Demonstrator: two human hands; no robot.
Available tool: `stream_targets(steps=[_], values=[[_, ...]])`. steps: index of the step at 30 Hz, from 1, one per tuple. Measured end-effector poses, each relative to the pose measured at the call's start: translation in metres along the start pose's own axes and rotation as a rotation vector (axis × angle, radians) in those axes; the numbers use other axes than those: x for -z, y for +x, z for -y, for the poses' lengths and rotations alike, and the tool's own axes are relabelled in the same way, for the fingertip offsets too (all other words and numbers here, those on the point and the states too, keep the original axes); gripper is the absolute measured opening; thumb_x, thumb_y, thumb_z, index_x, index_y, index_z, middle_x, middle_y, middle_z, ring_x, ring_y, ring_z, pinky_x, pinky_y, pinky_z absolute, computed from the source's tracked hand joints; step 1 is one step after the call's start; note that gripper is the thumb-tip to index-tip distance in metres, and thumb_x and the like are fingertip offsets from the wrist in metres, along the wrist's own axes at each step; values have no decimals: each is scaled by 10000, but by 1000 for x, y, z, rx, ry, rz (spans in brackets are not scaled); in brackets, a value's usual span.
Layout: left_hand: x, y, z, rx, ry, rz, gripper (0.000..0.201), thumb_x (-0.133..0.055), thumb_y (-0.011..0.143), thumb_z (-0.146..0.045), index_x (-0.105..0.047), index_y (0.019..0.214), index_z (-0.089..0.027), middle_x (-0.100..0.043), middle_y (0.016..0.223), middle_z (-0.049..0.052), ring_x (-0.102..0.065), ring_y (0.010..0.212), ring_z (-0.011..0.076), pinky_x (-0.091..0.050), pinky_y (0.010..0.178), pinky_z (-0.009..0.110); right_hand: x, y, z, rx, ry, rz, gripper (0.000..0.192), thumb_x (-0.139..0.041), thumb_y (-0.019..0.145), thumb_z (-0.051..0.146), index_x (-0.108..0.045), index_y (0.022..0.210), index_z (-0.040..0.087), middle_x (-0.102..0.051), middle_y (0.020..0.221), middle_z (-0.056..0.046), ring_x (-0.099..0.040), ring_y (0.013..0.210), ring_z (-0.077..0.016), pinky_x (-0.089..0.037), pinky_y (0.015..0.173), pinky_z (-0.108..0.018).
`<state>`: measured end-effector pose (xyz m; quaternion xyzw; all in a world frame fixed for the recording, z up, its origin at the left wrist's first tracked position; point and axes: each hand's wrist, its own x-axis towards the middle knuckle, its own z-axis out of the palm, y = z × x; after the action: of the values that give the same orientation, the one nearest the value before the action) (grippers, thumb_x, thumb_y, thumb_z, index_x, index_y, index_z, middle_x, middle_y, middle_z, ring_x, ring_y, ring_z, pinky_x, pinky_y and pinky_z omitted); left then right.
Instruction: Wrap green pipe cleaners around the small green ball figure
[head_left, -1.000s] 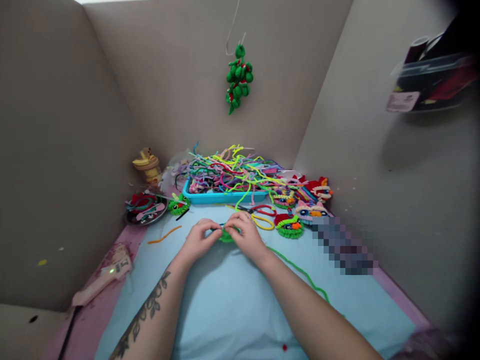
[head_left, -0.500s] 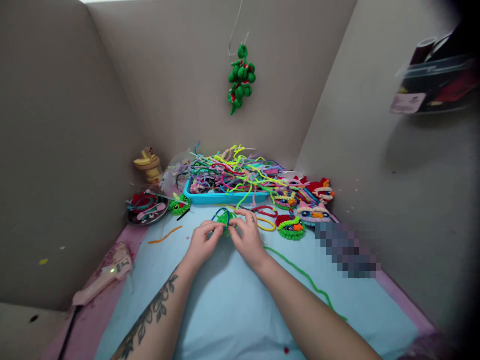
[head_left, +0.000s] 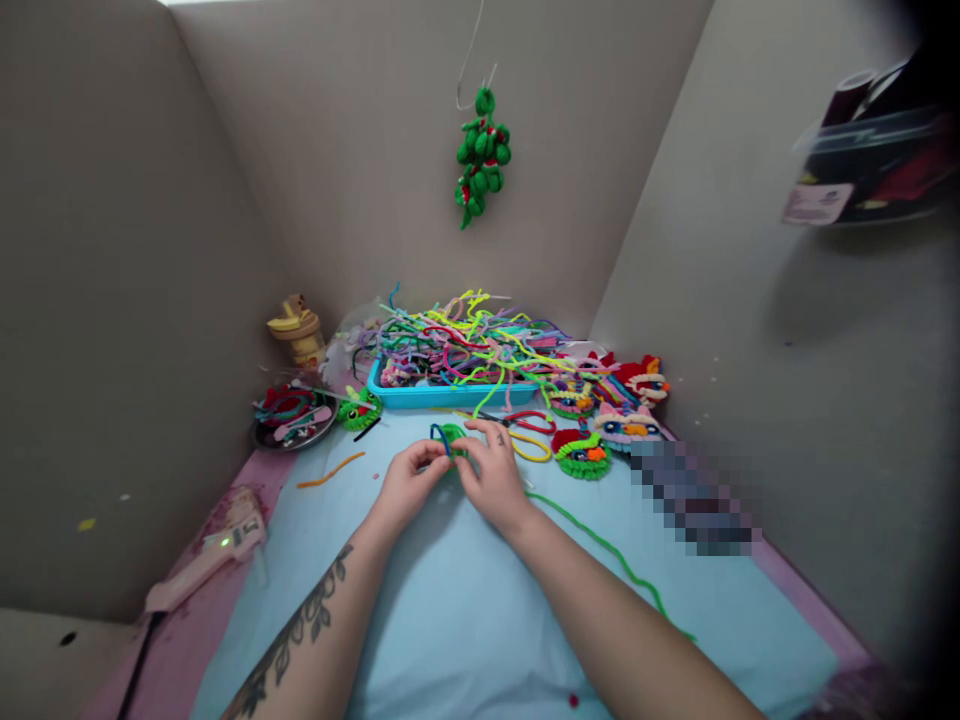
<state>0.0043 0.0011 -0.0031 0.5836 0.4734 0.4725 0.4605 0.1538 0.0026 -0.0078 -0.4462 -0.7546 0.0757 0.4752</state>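
A small craft booth: plain beige partition walls (head_left: 225,200) enclose a table (head_left: 465,600) with a blue tray (head_left: 442,396) of pipe cleaners at 12 o'clock and a glue gun (head_left: 206,555) at 9 o'clock.

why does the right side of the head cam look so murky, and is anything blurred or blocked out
Head view: a dark vignette swallows the right edge and upper right corner, where the dark container is smeared and soft. A pixelated patch masks something on the blue mat. Wide-lens distortion bows the walls. Both hands, left hand and right hand, cast soft shadows; light is even, no glare.
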Motion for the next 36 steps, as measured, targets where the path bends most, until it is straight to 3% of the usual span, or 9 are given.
stream_targets(steps=[5,11,22,28,36], values=[[3,0,-4,-25,55,22,172,-629,702,-298,-612,783,-147,-621,766,21,-551,729,139,-422,723,257,1,0,0,0,-36,51,156,-543,755,133,-637,850,215,-469,1169,-85,-371,1124,-252,-336,954,-444],[3,1,2,39,-31,54,193,-617,708,-326,-575,766,-147,-595,682,2,-543,650,126,-413,649,245,0,-1,-1,12,-46,45,138,-525,773,121,-627,792,211,-477,1129,-87,-378,1117,-249,-348,945,-447],[1,-1,-4,-25,185,47,73,-583,696,-221,-558,726,-159,-552,670,-13,-495,638,118,-402,615,231,-4,-2,-4,28,-72,47,142,-528,776,123,-630,775,221,-491,1100,-83,-377,1116,-247,-344,950,-448],[-1,-1,2,-128,293,40,40,-559,711,-191,-530,691,-171,-524,637,-23,-477,612,116,-391,590,228,-6,-2,-4,45,-76,40,152,-508,783,114,-623,765,212,-485,1080,-81,-390,1088,-238,-357,940,-431],[-2,-5,2,-275,490,-28,39,-553,754,-200,-572,788,-198,-596,781,19,-536,749,159,-418,706,279,-7,-2,-4,8,-70,24,164,-503,765,95,-621,778,207,-491,1086,-88,-389,1092,-246,-359,933,-442]])
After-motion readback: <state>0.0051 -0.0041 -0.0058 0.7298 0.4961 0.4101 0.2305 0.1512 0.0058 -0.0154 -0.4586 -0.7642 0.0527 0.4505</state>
